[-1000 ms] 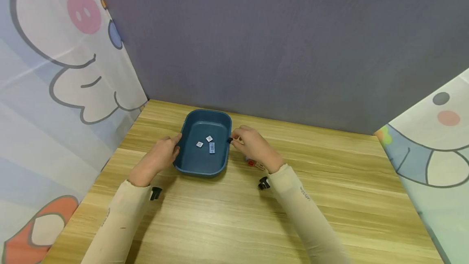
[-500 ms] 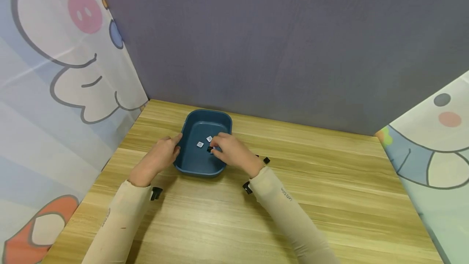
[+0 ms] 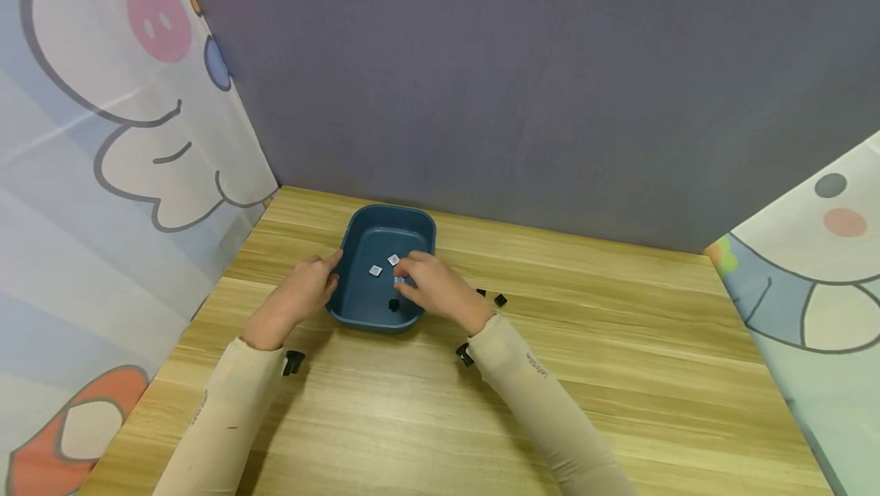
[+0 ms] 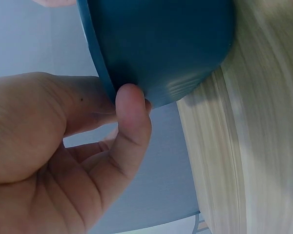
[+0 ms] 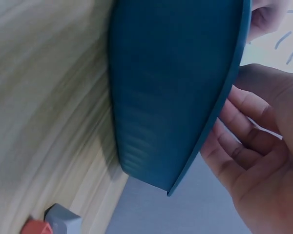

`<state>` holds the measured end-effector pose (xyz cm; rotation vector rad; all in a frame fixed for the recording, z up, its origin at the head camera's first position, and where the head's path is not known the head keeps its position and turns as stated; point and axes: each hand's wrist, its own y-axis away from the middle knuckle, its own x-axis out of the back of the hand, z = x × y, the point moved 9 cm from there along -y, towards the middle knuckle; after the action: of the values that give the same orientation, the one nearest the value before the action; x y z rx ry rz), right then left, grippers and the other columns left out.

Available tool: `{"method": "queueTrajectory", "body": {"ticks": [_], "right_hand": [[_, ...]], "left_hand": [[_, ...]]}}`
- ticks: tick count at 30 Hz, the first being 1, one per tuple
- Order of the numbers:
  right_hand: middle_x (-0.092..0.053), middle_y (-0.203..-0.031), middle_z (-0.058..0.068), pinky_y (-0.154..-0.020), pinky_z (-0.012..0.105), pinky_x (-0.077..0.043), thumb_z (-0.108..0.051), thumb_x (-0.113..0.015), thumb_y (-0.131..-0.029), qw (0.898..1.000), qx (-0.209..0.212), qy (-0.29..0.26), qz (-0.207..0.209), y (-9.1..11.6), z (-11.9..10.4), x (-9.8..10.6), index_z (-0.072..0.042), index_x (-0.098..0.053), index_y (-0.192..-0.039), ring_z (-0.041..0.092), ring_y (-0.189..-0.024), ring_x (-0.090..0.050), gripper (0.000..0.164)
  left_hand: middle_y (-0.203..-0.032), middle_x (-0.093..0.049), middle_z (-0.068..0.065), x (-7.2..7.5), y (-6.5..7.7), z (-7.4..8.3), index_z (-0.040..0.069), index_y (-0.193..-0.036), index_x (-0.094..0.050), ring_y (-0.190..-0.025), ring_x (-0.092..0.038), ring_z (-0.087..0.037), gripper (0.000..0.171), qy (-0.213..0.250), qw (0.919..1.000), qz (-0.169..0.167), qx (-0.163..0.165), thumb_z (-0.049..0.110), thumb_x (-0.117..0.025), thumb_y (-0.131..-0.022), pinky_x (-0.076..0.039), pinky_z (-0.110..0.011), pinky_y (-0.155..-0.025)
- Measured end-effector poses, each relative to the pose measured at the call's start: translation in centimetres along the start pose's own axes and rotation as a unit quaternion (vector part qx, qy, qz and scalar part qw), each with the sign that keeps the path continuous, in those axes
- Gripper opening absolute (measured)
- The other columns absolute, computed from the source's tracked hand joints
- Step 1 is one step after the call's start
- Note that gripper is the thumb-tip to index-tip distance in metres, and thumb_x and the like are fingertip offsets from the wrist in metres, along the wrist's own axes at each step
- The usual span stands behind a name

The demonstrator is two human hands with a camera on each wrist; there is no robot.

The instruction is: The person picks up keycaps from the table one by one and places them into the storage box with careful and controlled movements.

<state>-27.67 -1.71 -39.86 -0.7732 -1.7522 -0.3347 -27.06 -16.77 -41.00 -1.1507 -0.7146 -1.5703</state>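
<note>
My left hand (image 3: 294, 301) pinches the left rim of a dark blue rectangular tray (image 3: 357, 320). In the left wrist view its thumb (image 4: 132, 105) presses the tray's outer wall. Over the tray's right side hovers my right hand (image 3: 436, 286), fingers parted and holding nothing. A small dark keycap-like piece (image 3: 393, 304) lies in the tray near its front. Two small white square pieces, one left (image 3: 375, 270) and one farther back (image 3: 393, 260), lie there too. A printed blue piece (image 3: 399, 280) shows between my right fingertips, partly hidden.
Right of the tray, two small black pieces show on the wooden table (image 3: 619, 343), one a black square (image 3: 500, 300). The right wrist view shows a grey tapered piece (image 5: 63, 219) beside a red one (image 5: 36, 227). A grey wall (image 3: 481, 98) stands behind.
My right hand has moved left from outside the tray to over its inside and let go of the dark piece, which now lies near the tray's front. My left hand stays on the rim.
</note>
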Motion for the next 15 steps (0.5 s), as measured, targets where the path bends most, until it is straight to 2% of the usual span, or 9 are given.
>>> {"method": "queueTrajectory", "body": {"ticks": [7,15], "right_hand": [[-0.056,-0.099,-0.002,-0.075,0.020,-0.043,-0.022,-0.060,-0.091,0.999,0.014,-0.005,0.031,1.1,-0.2,1.8,-0.010,-0.065,-0.107,0.008,-0.088,-0.052,0.021],[-0.057,-0.096,0.000,-0.077,0.023,-0.044,-0.017,-0.064,-0.088,0.998,0.002,0.016,0.053,3.3,1.4,4.0,-0.006,-0.066,-0.103,0.012,-0.088,-0.053,0.019]], "left_hand": [[-0.099,-0.056,-0.031,-0.1,0.0,-0.1,-0.013,-0.131,-0.041,-0.065,-0.053,-0.025,0.046,-0.001,0.9999,-0.009,0.004,0.001,-0.055,-0.090,-0.044,-0.033,-0.054],[-0.095,-0.057,-0.029,-0.2,-0.1,-0.1,-0.012,-0.133,-0.040,-0.061,-0.050,-0.022,0.048,0.000,0.9999,-0.013,0.004,0.003,-0.055,-0.090,-0.042,-0.030,-0.052]]}}
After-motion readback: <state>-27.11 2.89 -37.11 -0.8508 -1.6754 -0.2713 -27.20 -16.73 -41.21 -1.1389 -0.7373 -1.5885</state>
